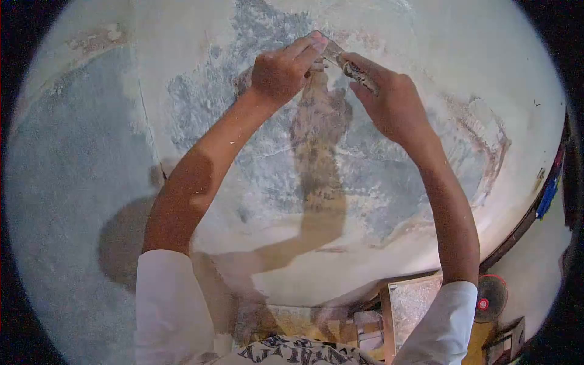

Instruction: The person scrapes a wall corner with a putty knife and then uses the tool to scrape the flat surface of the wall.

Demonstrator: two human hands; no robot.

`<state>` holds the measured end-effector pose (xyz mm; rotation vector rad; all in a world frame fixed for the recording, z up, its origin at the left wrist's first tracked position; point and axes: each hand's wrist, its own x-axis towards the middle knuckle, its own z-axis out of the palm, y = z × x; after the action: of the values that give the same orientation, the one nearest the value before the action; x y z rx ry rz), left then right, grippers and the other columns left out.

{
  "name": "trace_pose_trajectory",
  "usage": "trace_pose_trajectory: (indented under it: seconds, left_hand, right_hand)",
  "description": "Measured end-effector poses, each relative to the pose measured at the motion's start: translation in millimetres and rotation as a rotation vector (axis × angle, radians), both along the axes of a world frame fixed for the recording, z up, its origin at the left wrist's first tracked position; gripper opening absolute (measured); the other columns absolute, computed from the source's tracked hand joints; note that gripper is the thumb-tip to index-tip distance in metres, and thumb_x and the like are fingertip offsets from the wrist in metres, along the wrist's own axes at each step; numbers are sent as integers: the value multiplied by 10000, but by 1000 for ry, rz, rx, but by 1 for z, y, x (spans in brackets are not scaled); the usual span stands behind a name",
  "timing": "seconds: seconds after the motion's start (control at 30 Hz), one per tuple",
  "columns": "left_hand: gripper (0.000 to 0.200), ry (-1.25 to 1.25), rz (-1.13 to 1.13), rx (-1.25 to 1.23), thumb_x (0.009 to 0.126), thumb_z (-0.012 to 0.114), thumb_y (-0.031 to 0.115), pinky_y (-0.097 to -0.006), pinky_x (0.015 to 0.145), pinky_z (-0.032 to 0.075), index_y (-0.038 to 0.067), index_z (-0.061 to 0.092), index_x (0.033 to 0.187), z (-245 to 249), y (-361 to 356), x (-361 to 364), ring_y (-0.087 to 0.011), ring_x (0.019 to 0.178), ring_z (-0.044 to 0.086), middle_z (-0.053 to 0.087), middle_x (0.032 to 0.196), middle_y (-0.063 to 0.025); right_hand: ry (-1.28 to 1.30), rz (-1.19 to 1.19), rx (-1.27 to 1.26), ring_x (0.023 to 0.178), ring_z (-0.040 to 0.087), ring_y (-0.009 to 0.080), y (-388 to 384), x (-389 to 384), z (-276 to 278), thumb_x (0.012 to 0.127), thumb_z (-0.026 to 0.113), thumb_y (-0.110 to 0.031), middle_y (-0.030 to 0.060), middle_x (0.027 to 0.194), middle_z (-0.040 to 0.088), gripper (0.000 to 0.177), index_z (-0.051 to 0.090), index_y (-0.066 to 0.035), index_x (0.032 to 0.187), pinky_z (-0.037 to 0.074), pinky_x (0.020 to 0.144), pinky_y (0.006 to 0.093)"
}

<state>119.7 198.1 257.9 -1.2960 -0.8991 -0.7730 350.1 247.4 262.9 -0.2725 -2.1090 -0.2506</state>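
Note:
A patchy wall (255, 152) fills most of the view, its pale coating broken by rough grey-blue areas. High on it is a scraper with a worn, spotted handle (360, 78) and a flat blade (332, 52). My right hand (396, 104) is closed round the handle. From the other side, my left hand (281, 72) has its fingers bent together at the blade's far end, pressing it near the wall. The blade's edge is partly hidden by those fingers.
Below stand a framed board (417, 301) and a round dark fan-like object with a red centre (482, 303). Something blue (547, 196) hangs at the far right. Shadows of my arms fall across the wall. A crack (146, 115) runs down the left side.

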Motion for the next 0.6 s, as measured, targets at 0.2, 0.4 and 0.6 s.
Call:
trace_pose_trajectory:
  seconds: [0.2, 0.4, 0.6]
  left_hand:
    - [482, 19, -29, 80, 767, 728, 239, -337, 624, 592, 196, 637, 1238, 10, 6, -14, -231, 783, 717, 663, 1222, 7]
    - [479, 26, -36, 13, 766, 718, 248, -348, 614, 591, 182, 632, 1232, 4, 6, -7, -233, 784, 720, 649, 1254, 12]
    - [506, 1, -41, -28, 765, 742, 197, -321, 697, 598, 214, 639, 1260, 2, 9, -6, -208, 952, 709, 654, 1271, -2]
  right_hand:
    - [55, -18, 68, 791, 657, 444, 3, -17, 5, 880, 624, -195, 220, 864, 690, 417, 600, -197, 1296, 543, 740, 533]
    - [28, -38, -72, 959, 638, 434, -8, -5, -3, 886, 656, -140, 228, 1048, 673, 408, 612, -129, 1292, 535, 800, 448]
    - [79, -60, -14, 806, 661, 439, -1, -6, -9, 887, 628, -197, 210, 878, 699, 367, 628, -168, 1253, 546, 760, 516]
